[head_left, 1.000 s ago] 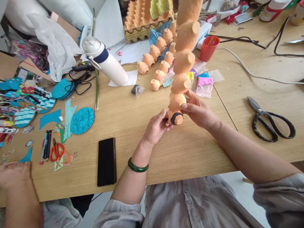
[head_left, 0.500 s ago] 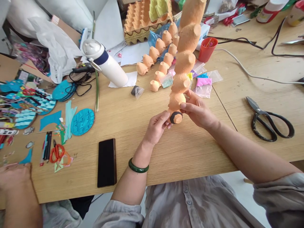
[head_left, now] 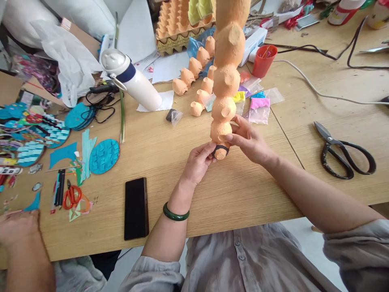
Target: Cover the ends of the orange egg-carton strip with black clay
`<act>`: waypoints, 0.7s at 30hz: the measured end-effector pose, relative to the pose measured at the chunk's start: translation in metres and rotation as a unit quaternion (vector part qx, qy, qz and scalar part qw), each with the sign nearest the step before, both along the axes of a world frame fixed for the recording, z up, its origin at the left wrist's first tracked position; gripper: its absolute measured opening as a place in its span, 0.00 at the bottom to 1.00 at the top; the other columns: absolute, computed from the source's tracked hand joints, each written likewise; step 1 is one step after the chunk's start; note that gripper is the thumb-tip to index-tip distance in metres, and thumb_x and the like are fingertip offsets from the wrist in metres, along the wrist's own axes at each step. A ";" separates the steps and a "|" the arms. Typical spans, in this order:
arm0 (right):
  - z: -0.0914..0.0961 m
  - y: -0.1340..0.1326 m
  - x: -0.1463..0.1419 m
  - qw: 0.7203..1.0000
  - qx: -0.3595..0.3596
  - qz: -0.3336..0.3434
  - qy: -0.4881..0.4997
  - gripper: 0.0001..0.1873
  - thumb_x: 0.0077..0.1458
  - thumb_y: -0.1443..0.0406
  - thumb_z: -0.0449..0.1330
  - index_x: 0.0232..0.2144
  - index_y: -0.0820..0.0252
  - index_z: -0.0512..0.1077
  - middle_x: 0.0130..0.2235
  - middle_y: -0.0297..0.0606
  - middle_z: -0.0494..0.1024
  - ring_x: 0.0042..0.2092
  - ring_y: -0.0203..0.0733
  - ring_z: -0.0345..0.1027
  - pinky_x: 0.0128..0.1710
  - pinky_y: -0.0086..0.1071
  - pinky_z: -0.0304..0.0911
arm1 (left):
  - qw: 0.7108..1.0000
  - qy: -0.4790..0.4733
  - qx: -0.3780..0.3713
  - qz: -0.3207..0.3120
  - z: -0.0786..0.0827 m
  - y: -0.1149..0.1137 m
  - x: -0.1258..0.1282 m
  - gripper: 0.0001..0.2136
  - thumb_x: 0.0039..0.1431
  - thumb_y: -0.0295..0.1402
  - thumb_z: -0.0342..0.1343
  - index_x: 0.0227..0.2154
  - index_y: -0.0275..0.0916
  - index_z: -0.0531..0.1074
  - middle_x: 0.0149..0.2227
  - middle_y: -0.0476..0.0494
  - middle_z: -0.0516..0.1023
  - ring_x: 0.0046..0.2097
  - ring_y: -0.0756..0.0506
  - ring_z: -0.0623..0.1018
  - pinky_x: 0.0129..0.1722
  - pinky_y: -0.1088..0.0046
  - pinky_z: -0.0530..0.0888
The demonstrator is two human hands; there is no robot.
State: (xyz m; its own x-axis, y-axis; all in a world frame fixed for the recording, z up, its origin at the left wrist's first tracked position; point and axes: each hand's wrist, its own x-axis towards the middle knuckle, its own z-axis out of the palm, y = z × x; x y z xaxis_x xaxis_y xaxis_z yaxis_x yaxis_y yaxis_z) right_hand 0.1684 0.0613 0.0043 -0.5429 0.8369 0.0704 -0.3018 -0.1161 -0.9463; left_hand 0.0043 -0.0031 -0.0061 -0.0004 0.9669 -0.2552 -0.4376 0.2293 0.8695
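Both my hands hold a tall orange column of stacked egg-carton cups (head_left: 225,81) upright above the wooden table (head_left: 243,190). My left hand (head_left: 199,160), with a green bangle on its wrist, pinches the lowest cup, which has a black band (head_left: 219,149) around it. My right hand (head_left: 247,138) grips the same low end from the right, fingers curled round it. The column's top runs out of view.
Black scissors (head_left: 345,152) lie at the right, a black phone (head_left: 136,207) at the near edge. Behind stand a white bottle (head_left: 133,79), loose orange cups (head_left: 194,77), egg trays (head_left: 182,24), a red cup (head_left: 263,61), small colour bags (head_left: 259,109). Blue paper pieces (head_left: 103,156) and another person's hand (head_left: 18,229) are left.
The orange column has swung a little left and more upright. My left fingers have moved up onto the black-banded end cup.
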 end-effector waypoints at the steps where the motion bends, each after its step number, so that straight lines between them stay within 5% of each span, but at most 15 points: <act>1: 0.000 0.000 0.000 1.000 -0.006 -0.003 0.000 0.31 0.53 0.50 0.73 0.52 0.54 0.67 0.50 0.42 0.81 0.50 0.48 0.77 0.39 0.35 0.75 | 1.000 -0.006 -0.006 0.002 0.000 0.000 0.000 0.23 0.49 0.48 0.75 0.19 0.36 0.70 0.23 0.51 0.65 0.28 0.53 0.64 0.27 0.76 0.64; 7: -0.001 0.003 0.000 0.996 -0.072 -0.043 -0.018 0.27 0.51 0.52 0.73 0.48 0.56 0.71 0.43 0.39 0.82 0.41 0.43 0.77 0.32 0.31 0.70 | 0.997 0.070 -0.013 -0.018 -0.009 0.000 -0.004 0.28 0.51 0.57 0.70 0.20 0.37 0.69 0.21 0.52 0.63 0.25 0.53 0.64 0.24 0.75 0.63; 13: -0.004 0.004 -0.003 0.988 -0.114 -0.070 -0.081 0.21 0.52 0.57 0.68 0.47 0.56 0.76 0.36 0.33 0.80 0.34 0.38 0.71 0.31 0.30 0.63 | 0.976 0.197 0.021 0.090 -0.014 0.000 -0.014 0.23 0.57 0.56 0.66 0.31 0.37 0.78 0.24 0.53 0.64 0.24 0.54 0.61 0.21 0.75 0.57; 17: -0.007 0.004 -0.003 0.985 -0.086 -0.060 -0.134 0.21 0.54 0.57 0.67 0.50 0.57 0.76 0.35 0.35 0.81 0.36 0.41 0.73 0.32 0.32 0.64 | 0.984 0.136 0.020 0.113 -0.007 0.002 -0.009 0.19 0.58 0.51 0.68 0.39 0.39 0.80 0.26 0.53 0.66 0.24 0.54 0.62 0.20 0.78 0.59; 21: -0.016 0.006 0.002 0.953 0.083 -0.097 -0.274 0.24 0.61 0.51 0.64 0.54 0.58 0.74 0.32 0.36 0.79 0.31 0.41 0.69 0.31 0.35 0.62 | 0.989 -0.052 0.001 0.140 0.004 0.005 -0.007 0.18 0.62 0.48 0.65 0.42 0.37 0.80 0.33 0.47 0.76 0.33 0.52 0.75 0.33 0.76 0.76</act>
